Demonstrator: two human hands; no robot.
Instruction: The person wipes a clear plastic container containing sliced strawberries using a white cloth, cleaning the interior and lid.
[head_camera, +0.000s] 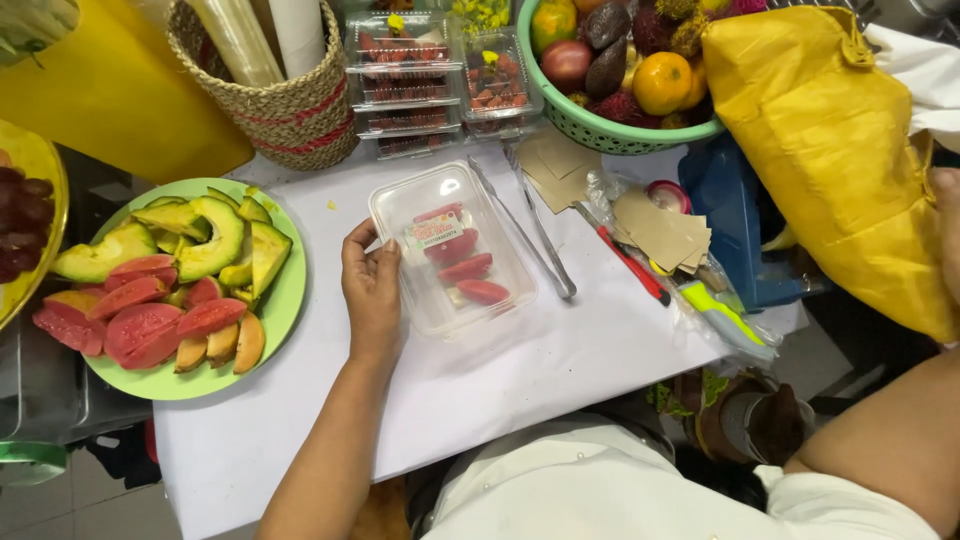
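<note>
1. The white bench (300, 420) is seen nearest, its bare front stretch lying just ahead of the person's white top.
2. The left hand (372, 290) is laid flat against the left side of a clear plastic box (452, 248); the thumb is set at the box's far left corner and the fingers are pressed along its wall, so the grip is closed lightly on the box, not wrapped round it.
3. The box is placed near the middle of the bench, its lid shut, with a few red fruit slices (468, 270) and a small label seen through it.
4. The right hand (948, 225) is seen only at the right edge, resting against a yellow cloth bag (830, 150); whether its grip is apart or together cannot be told.
5. Metal tongs (525, 235) are laid just right of the box, and beside them brown paper pieces (660, 230), a red pen (630, 265) and a green-handled tool (720, 310) are gathered.
6. At the left, a green plate (285, 300) is loaded with avocado wedges (215, 240), pink guava slices (140, 320) and orange papaya pieces.
7. Farther off, stacked clear boxes of cut fruit (405, 90) are set behind, between a woven basket (285, 110) and a green bowl (600, 130) of whole fruit.
</note>
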